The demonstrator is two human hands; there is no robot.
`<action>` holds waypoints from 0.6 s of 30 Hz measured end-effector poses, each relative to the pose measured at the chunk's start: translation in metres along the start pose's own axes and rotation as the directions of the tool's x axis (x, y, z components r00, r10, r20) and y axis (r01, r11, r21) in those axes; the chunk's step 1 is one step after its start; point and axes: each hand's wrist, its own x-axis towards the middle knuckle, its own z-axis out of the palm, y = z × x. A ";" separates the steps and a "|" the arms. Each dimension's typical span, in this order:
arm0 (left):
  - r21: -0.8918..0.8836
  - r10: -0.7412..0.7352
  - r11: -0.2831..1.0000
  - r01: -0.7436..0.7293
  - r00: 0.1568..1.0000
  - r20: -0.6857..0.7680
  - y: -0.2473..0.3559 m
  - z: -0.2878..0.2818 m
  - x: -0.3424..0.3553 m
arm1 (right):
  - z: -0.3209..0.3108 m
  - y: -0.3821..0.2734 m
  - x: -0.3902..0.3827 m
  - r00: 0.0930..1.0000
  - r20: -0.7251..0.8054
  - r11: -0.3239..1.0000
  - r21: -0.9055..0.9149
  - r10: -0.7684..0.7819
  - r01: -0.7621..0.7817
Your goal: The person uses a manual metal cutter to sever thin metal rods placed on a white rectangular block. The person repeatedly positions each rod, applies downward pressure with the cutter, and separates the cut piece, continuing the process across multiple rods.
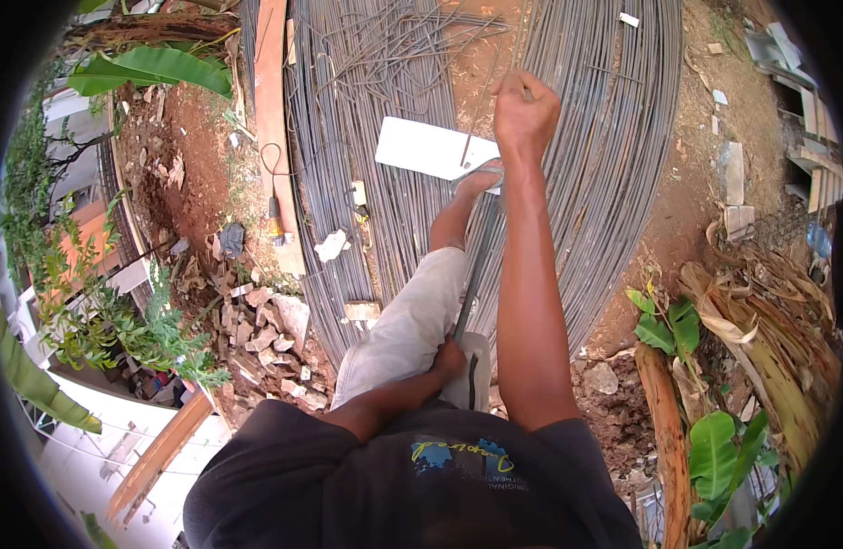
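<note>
My right hand (526, 108) is stretched out ahead over the rods, with its fingers curled closed. Whatever it may hold is hidden; a thin rod (476, 121) slants beside its fingers, and I cannot tell whether they touch. Close to my body, my left hand (452, 360) is closed around the near end of a long grey metal bar (481, 261). That bar runs forward between my legs towards my sandalled foot (477, 182). Under the foot lies a white board (423, 146), on top of a wide bed of long steel rods (591, 174).
Loose bent rods (394, 41) lie across the far part of the bed. A wooden plank (270, 119) edges its left side, with a yellow-and-black corded tool (275, 222) on it. Broken stones (261, 329) are heaped at left; dried banana stems (760, 329) lie at right.
</note>
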 end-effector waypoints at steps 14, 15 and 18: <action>-0.606 0.332 0.794 -0.045 0.867 0.371 0.054 -0.050 0.050 | -0.232 -0.127 -0.245 0.969 0.156 0.930 0.344 -0.192 0.129; -0.668 0.326 0.744 0.005 0.870 0.370 0.070 -0.067 0.040 | -0.249 -0.151 -0.269 0.961 0.160 0.918 0.366 -0.225 0.154; -0.738 0.321 0.672 0.062 0.873 0.366 0.078 -0.093 0.016 | -0.274 -0.166 -0.332 0.921 0.170 0.897 0.344 -0.350 0.278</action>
